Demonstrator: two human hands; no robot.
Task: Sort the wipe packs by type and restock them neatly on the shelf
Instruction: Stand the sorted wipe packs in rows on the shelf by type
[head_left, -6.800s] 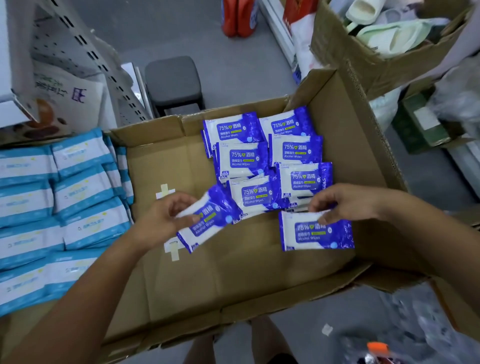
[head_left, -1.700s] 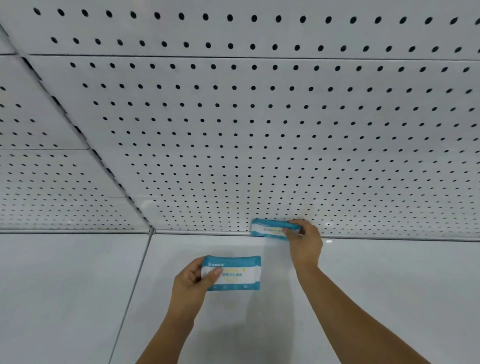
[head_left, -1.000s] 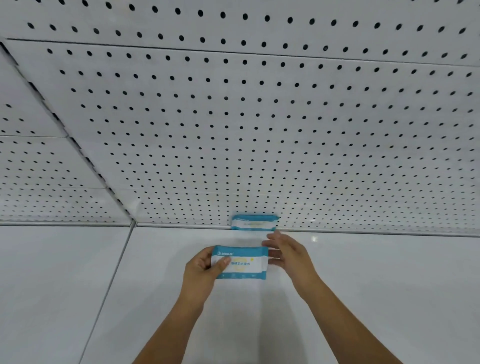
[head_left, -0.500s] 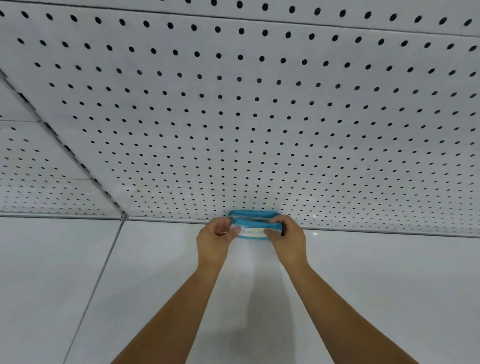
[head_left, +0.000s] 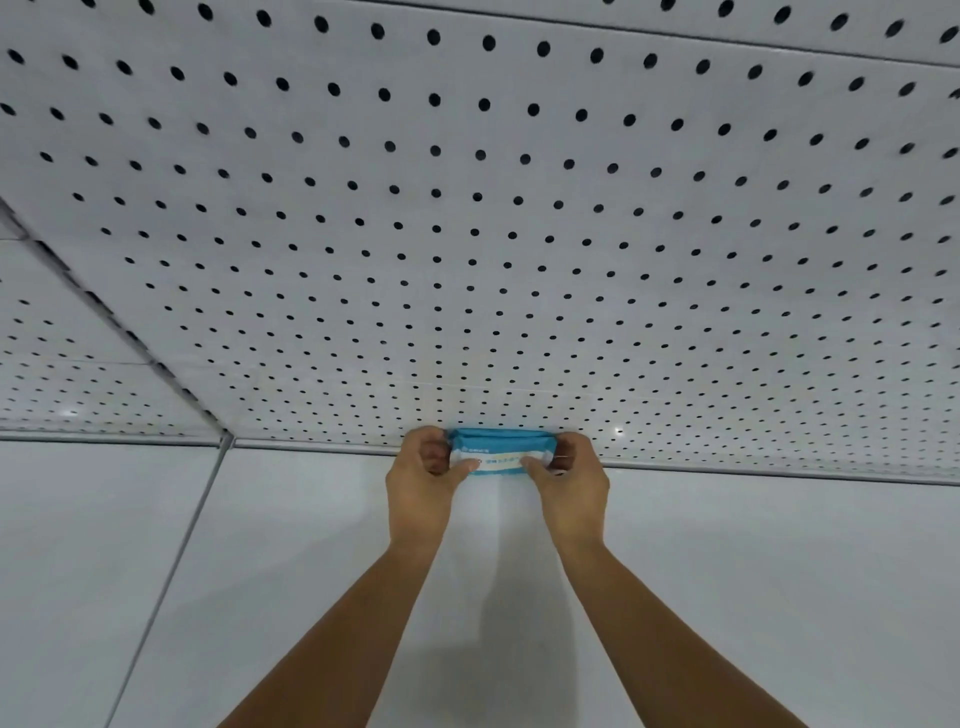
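**Held at both ends, set well back**

A teal-and-white soft-film wipe pack was held at the very back of the plain white shelf board. It appeared to be stood on its long edge, close against the white perforated metal back panel. Its left end was gripped by the left hand and its right end by the right hand. On each side the fingers were curled round the end of the pack and the thumb was pressed against the front face. Whether another pack stood behind it could not be told.

The wipe pack was judged to be light, soft and yielding. Its smooth film skin was thought likely to slide on the glossy board, and the pack to slump if left unsupported. The short ends were judged the best places for a hold, since a squeeze at the middle would probably buckle it.

A white band was seen across the front face, carrying a line of small print and a yellow mark. The characters were too small and blurred to be read, and no brand name could be made out.
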